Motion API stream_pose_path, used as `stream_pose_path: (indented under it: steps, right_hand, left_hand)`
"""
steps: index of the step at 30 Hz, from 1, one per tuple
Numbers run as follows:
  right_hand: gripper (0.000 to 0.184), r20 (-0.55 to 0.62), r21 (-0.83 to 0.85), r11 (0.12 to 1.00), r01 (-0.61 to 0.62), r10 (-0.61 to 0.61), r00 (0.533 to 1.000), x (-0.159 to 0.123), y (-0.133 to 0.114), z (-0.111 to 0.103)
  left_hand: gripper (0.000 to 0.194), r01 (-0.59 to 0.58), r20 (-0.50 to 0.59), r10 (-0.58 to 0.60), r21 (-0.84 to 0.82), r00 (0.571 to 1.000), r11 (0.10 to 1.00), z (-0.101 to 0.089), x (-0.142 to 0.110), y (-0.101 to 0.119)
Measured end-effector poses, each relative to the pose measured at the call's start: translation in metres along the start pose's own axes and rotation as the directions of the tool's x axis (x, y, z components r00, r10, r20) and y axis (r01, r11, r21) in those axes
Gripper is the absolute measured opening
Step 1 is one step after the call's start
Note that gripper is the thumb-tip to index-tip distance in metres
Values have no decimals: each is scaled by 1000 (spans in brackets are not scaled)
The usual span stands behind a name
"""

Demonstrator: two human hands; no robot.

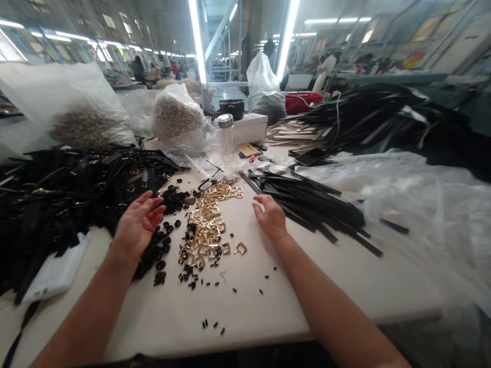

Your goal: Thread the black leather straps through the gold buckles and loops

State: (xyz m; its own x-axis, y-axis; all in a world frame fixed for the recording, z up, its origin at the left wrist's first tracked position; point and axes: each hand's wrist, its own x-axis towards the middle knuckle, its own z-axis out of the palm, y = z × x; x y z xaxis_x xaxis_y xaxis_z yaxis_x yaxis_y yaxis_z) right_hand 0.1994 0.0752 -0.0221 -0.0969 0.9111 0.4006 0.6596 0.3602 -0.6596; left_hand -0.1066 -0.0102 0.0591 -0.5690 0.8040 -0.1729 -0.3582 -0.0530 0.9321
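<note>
My left hand [140, 222] is half curled with fingers apart and nothing visible in it, beside a heap of small black loops [163, 245]. To its left lies a big pile of black straps with gold buckles [69, 189]. My right hand [269, 215] hovers with fingers loosely bent, apparently holding nothing, at the near left end of a bundle of black strips [318, 199]. Loose gold buckles [207, 225] are heaped between the two hands, and one gold buckle [241, 249] lies apart. Tiny black pieces [205, 324] are scattered nearer the table's front edge.
Behind the heaps stand a clear bottle with a metal lid [226, 134], a white box [251, 128] and plastic bags of small pieces [178, 115]. More long black strips [376, 117] are stacked at the back right. Clear plastic sheeting [429, 204] covers the right side.
</note>
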Motion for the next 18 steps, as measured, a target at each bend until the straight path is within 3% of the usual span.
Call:
stream_pose_path:
  steps: [3, 7, 14, 18]
  right_hand:
    - [27, -40, -326, 940, -103, 95, 995, 4, 3, -11]
    - [24, 47, -548, 825, -139, 196, 979, 7, 5, -18]
    - [22, 77, -570, 816, -93, 166, 983, 9, 5, -22]
    - [22, 57, -370, 928, 37, -17, 998, 5, -8, -22]
  left_hand:
    - [41, -36, 222, 17, 86, 975, 996, 25, -19, -39]
    - [50, -105, 402, 13, 207, 915, 973, 32, -39, -68]
    - [40, -81, 492, -90, 315, 866, 946, 31, -51, -74]
    - [36, -71, 514, -110, 319, 851, 945, 32, -51, -76]
